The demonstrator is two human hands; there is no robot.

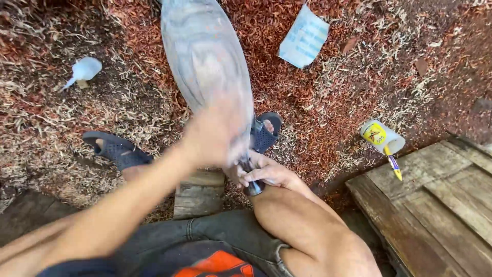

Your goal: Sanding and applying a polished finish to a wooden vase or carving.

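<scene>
Shavings cover the floor point(61, 128) under a long grey blade-shaped piece point(205, 56) propped up between the knees. Right hand point(264, 174) is clamped on its narrow lower end – left hand point(215, 136) is blurred on the face, grip unclear. Looks stiff, smooth, probably slippery – hold it low. Cup point(382, 136) sits nearby.

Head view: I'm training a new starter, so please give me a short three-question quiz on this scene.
1. True or false: the white cup stands upright on the wooden platform.
2. Which hand grips the narrow lower end of the grey blade: A left, B right?
3. What covers the ground?

Key: 1 false, it lies on its side beside the platform. 2 B, the right hand. 3 wood shavings.
</scene>
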